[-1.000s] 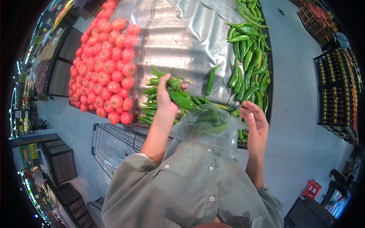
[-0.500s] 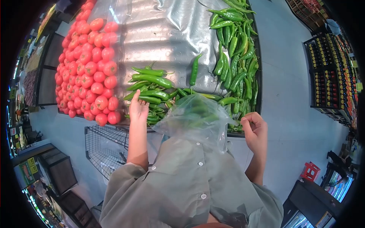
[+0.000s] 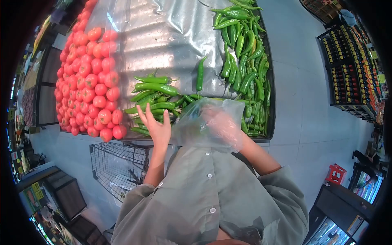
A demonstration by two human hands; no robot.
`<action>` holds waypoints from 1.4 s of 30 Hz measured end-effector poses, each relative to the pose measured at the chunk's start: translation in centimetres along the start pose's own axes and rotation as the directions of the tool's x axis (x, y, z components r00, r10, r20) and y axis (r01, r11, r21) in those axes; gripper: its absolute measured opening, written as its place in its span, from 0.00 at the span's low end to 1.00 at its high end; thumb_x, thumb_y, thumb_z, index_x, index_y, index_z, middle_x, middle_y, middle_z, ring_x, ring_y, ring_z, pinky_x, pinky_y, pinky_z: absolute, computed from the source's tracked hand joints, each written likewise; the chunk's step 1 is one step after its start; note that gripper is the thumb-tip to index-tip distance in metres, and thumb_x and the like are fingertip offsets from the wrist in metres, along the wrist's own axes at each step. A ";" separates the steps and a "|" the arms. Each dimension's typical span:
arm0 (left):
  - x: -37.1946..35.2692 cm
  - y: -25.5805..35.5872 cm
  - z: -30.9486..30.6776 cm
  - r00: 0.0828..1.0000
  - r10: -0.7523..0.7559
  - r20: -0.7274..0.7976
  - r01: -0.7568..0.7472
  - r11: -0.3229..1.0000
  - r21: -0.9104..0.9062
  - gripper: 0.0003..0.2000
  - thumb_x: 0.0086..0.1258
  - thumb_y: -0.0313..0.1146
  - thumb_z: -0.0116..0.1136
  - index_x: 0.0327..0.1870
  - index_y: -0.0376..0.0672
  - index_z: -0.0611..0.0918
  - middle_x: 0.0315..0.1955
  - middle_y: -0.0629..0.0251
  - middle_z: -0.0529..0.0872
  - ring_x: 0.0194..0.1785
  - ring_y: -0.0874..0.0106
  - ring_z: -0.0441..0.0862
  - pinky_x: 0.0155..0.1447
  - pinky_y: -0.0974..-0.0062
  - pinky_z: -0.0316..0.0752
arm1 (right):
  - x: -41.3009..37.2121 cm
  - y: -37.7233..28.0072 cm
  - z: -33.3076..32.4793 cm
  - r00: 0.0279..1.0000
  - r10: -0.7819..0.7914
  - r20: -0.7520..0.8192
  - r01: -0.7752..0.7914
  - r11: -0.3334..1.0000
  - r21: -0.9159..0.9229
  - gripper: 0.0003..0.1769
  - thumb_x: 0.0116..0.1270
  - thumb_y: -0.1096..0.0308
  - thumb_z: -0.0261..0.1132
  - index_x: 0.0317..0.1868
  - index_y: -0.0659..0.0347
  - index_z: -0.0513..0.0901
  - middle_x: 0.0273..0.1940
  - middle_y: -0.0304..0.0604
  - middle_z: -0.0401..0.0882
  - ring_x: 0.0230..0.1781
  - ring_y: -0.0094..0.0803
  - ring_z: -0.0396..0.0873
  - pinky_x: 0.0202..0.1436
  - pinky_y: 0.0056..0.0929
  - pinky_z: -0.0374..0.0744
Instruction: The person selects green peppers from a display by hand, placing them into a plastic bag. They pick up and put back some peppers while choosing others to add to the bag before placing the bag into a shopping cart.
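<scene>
My left hand [image 3: 156,127] is open, fingers spread, at the near side of a pile of green chili peppers [image 3: 157,88]. Its fingertips overlap the lower peppers in this view, and its palm holds nothing. A clear plastic bag [image 3: 190,124] lies to its right, in front of my shirt. Through the film my right hand [image 3: 222,124] shows hazily, covered by the bag up to about the wrist. Blur and plastic hide what its fingers are doing. One single green pepper [image 3: 200,74] lies on the silvery liner [image 3: 163,45] beyond the bag.
Red tomatoes [image 3: 87,94] are heaped on the left behind a clear divider. A long row of green peppers [image 3: 249,61] lines the right edge of the stand. A wire shopping cart [image 3: 118,165] stands below the stand at left; a shelf of jars [image 3: 347,65] is across the aisle.
My right hand has moved left from beside the plastic bag to under its film. My left hand has spread its fingers and shifted slightly right and down. The view has shifted a little.
</scene>
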State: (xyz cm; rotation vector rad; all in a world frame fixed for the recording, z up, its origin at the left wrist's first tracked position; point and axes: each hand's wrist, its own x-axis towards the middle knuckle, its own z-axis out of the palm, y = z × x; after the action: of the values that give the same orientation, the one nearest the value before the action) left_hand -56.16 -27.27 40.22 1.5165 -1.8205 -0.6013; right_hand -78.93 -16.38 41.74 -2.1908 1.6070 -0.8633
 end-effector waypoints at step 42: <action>-1.6 0.3 3.6 0.798 0.305 0.520 -0.271 0.952 -0.142 0.19 0.65 0.19 0.54 0.58 0.33 0.81 0.54 0.40 0.82 0.60 0.43 0.79 0.64 0.58 0.75 | 6.5 1.0 -1.0 0.681 0.475 0.557 -0.399 0.879 -0.262 0.20 0.52 0.48 0.76 0.34 0.55 0.92 0.34 0.50 0.89 0.37 0.49 0.87 0.42 0.46 0.84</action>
State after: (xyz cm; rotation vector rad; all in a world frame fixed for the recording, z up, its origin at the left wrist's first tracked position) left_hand -58.91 -25.89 37.66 1.0487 -2.3734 -0.9915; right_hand -79.02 -22.68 43.89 -1.7384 1.7288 0.0974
